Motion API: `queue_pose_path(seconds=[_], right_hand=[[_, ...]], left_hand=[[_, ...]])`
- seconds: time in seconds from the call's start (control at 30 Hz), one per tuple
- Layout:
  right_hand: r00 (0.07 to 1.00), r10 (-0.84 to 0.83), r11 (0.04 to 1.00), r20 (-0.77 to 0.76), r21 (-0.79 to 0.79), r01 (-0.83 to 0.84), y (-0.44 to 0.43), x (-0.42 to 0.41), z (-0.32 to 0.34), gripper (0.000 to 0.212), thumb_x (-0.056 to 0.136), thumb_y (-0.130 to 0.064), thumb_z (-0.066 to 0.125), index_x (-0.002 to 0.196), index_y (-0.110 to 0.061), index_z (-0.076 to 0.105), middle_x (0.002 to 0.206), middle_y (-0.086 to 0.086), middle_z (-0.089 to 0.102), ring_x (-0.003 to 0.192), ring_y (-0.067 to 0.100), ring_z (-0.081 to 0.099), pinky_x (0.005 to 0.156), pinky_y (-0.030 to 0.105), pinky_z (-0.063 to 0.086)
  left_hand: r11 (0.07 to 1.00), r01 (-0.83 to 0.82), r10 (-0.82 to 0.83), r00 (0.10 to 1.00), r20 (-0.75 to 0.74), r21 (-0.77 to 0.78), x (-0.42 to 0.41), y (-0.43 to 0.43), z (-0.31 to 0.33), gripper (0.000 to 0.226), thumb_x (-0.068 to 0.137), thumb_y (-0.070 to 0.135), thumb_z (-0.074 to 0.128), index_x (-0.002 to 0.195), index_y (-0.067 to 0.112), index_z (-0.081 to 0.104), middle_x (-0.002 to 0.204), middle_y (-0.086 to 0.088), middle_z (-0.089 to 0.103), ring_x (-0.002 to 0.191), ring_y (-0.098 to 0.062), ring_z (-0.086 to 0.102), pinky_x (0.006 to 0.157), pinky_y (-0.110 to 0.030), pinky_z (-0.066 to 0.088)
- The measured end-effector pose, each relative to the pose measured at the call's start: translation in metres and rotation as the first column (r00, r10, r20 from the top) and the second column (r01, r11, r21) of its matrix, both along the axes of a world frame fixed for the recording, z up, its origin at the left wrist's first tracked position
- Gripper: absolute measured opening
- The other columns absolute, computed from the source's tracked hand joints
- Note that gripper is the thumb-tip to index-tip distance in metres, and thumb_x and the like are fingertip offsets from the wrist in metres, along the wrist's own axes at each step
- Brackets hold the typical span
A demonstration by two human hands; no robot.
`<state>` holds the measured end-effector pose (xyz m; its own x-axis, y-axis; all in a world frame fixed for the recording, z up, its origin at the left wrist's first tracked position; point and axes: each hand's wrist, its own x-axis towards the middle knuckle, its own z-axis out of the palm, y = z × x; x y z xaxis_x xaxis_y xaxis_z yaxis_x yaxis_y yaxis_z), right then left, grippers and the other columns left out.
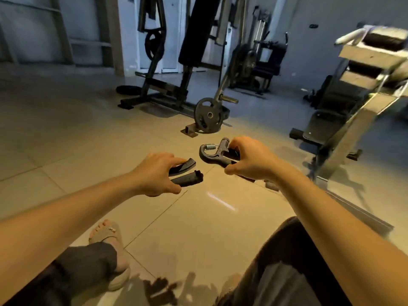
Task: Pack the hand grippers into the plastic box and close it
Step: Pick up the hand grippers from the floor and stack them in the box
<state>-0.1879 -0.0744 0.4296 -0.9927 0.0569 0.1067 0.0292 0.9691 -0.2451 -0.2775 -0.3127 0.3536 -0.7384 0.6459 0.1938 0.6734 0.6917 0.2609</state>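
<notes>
Both arms reach out over the tiled floor, each hand holding a black hand gripper. My left hand (155, 174) grips one hand gripper (185, 172) whose two handle ends stick out to the right, slightly spread. My right hand (249, 159) is closed on the handles of a second hand gripper (213, 152); its curved head and silver spring point left. The two grippers are a short gap apart in the air. No plastic box is in view.
A weight plate (208, 115) stands on the floor just beyond my hands. Black gym machines (176, 62) fill the back. A bench and metal frame (344, 120) stand at right. My foot in a sandal (108, 235) and my knees are below.
</notes>
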Motion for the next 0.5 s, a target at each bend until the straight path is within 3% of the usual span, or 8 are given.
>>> queue_pose_path(seconds=[0.13, 0.27, 0.37, 0.5], right_hand=[[0.996, -0.081, 0.996, 0.040, -0.041, 0.082, 0.056, 0.094, -0.004, 0.045, 0.079, -0.031, 0.082, 0.113, -0.021, 0.053, 0.105, 0.003, 0.062, 0.091, 0.017, 0.060, 0.083, 0.033, 0.056], [0.988, -0.149, 0.985, 0.045, -0.078, 0.152, 0.109, 0.189, -0.008, 0.046, 0.080, -0.027, 0.082, 0.117, -0.017, 0.056, 0.108, 0.004, 0.064, 0.092, 0.018, 0.061, 0.073, 0.023, 0.050], [0.974, -0.223, 0.968, 0.037, -0.107, 0.226, 0.141, 0.258, -0.007, 0.049, 0.080, -0.025, 0.083, 0.120, -0.016, 0.056, 0.107, 0.002, 0.061, 0.095, 0.018, 0.061, 0.079, 0.026, 0.052], [0.955, -0.294, 0.955, 0.035, -0.034, 0.295, 0.175, 0.333, -0.005, 0.045, 0.077, -0.030, 0.084, 0.110, -0.020, 0.055, 0.103, 0.000, 0.061, 0.089, 0.016, 0.059, 0.079, 0.032, 0.055]], left_hand=[[0.993, 0.104, -0.105, 0.994, -0.013, -0.063, 0.070, 0.064, 0.004, 0.082, 0.078, 0.047, 0.078, 0.149, 0.030, 0.043, 0.106, 0.006, 0.056, 0.097, -0.014, 0.048, 0.089, -0.038, 0.046], [0.971, 0.208, -0.210, 0.978, 0.001, -0.114, 0.140, 0.125, 0.001, 0.082, 0.078, 0.046, 0.078, 0.150, 0.029, 0.042, 0.106, 0.006, 0.057, 0.097, -0.014, 0.049, 0.089, -0.038, 0.047], [0.936, 0.303, -0.307, 0.952, 0.009, -0.177, 0.188, 0.166, 0.004, 0.082, 0.077, 0.047, 0.078, 0.149, 0.028, 0.045, 0.105, 0.007, 0.058, 0.096, -0.014, 0.050, 0.088, -0.038, 0.048], [0.903, 0.382, -0.390, 0.921, -0.003, -0.195, 0.249, 0.210, 0.008, 0.079, 0.077, 0.048, 0.078, 0.147, 0.026, 0.048, 0.105, 0.004, 0.060, 0.095, -0.016, 0.051, 0.086, -0.040, 0.048]])
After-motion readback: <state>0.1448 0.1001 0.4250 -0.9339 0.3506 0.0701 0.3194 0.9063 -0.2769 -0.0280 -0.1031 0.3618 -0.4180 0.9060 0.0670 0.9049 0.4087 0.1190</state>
